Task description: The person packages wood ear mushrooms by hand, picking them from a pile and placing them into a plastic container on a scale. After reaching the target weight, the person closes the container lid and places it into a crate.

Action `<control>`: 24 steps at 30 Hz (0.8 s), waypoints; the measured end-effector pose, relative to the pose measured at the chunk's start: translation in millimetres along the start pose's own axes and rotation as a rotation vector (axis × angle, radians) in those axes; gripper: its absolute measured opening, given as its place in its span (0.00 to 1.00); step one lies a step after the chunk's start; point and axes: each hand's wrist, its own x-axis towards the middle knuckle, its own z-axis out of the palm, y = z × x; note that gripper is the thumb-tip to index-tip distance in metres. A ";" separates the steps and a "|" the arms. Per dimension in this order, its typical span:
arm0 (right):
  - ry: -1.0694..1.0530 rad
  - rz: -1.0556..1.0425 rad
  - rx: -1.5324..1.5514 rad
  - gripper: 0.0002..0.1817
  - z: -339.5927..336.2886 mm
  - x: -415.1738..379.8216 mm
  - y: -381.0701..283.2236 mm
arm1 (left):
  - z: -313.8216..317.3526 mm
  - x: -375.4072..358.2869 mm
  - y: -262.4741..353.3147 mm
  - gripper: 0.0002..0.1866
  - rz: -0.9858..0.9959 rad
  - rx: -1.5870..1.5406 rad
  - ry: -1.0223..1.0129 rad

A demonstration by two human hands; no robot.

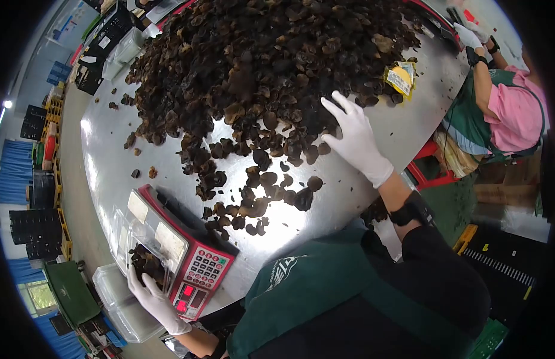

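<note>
My left hand (155,301), in a white glove, grips the near end of a clear plastic box (168,263) on the red digital scale (201,276). Dark brown wood ear mushrooms (147,267) lie inside that box. Above the near right edge of a large heap of wood ear mushrooms (253,78) is my right hand (356,142), also gloved. Its fingers are spread and it holds nothing. Loose mushrooms (256,206) are scattered on the metal table between my hands and the heap. Red digits glow on the scale's display.
A yellow-and-white packet (401,79) lies at the heap's right edge on the metal table (403,134). Stacked clear boxes (125,308) stand beyond the scale. At the right, a co-worker in a pink top (517,110) stands near a red stool (430,167).
</note>
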 end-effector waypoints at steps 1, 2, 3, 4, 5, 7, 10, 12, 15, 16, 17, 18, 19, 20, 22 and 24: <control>0.000 -0.001 0.000 0.37 4.5 8.0 4.5 | 5.6 -3.6 -4.4 0.23 0.075 0.104 0.000; -0.055 -0.055 0.010 0.40 9.6 16.7 7.3 | 9.5 -5.4 -6.1 0.25 0.150 0.208 0.000; -0.110 -0.110 0.021 0.43 15.9 25.7 9.3 | 11.1 -6.6 -0.4 0.26 0.123 0.157 0.013; -0.134 -0.208 0.080 0.44 25.6 35.7 9.1 | 12.6 -5.2 1.1 0.26 0.120 0.160 0.013; -0.155 -0.275 0.043 0.45 28.7 45.5 -0.5 | 13.2 -5.4 2.4 0.26 0.106 0.131 0.035; -0.246 -0.372 0.014 0.46 42.9 66.9 -18.7 | 14.3 -6.3 6.1 0.26 0.079 0.108 0.061; -0.289 -0.497 -0.091 0.32 66.9 77.4 -20.5 | 15.9 -6.3 13.9 0.26 0.082 0.151 0.037; -0.295 -0.479 0.031 0.24 65.7 74.7 -10.1 | 18.7 -7.3 14.1 0.26 0.111 0.191 0.060; 0.040 -0.475 -0.031 0.13 66.1 55.1 15.6 | 20.0 -8.3 16.0 0.26 0.101 0.205 0.067; 0.075 -0.432 -0.031 0.11 64.6 52.4 18.8 | 19.1 -9.9 17.9 0.26 0.105 0.214 0.059; 0.112 -0.391 0.065 0.08 61.9 56.2 18.0 | 17.7 -10.6 20.0 0.26 0.102 0.213 0.052; 0.152 -0.334 0.175 0.05 63.6 61.5 17.2 | 17.1 -9.9 23.2 0.26 0.107 0.210 0.045; 0.082 -0.122 0.330 0.06 61.7 67.0 13.7 | 16.4 -9.4 25.8 0.26 0.115 0.204 0.042; 0.015 0.090 0.482 0.08 57.2 74.2 9.9 | 14.4 -9.7 27.8 0.26 0.118 0.193 0.046; -0.208 0.478 0.969 0.14 45.1 91.2 0.9 | 9.0 -11.6 29.5 0.25 0.118 0.137 0.020; -0.225 0.615 1.261 0.16 35.3 97.8 -22.0 | 5.2 -16.1 24.6 0.25 0.080 0.018 0.075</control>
